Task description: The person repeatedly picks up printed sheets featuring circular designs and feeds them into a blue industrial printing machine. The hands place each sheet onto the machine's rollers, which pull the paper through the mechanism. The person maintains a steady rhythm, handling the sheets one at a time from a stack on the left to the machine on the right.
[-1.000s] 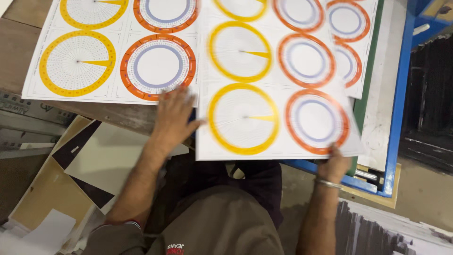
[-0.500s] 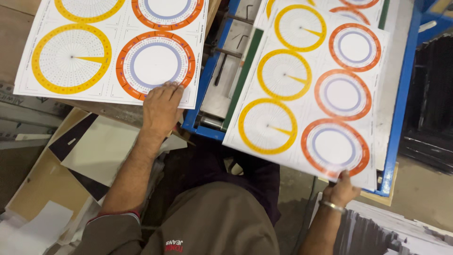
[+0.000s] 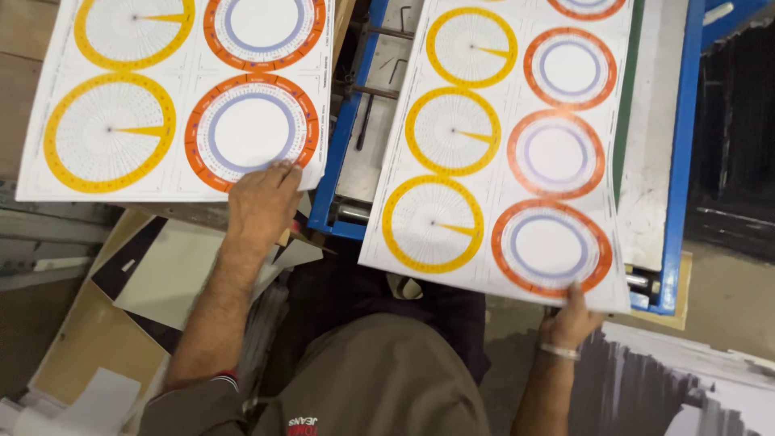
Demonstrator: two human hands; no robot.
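While right hand [image 3: 570, 319] pinches tilted printed sheet [image 3: 504, 145] (long axis running away, seemingly), left hand [image 3: 262, 202] flat on stack [image 3: 173, 97]

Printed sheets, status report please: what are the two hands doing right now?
Left hand flat on left printed sheet. Right hand grips bottom edge of right printed sheet, over blue machine bed. Nothing between the sheets.
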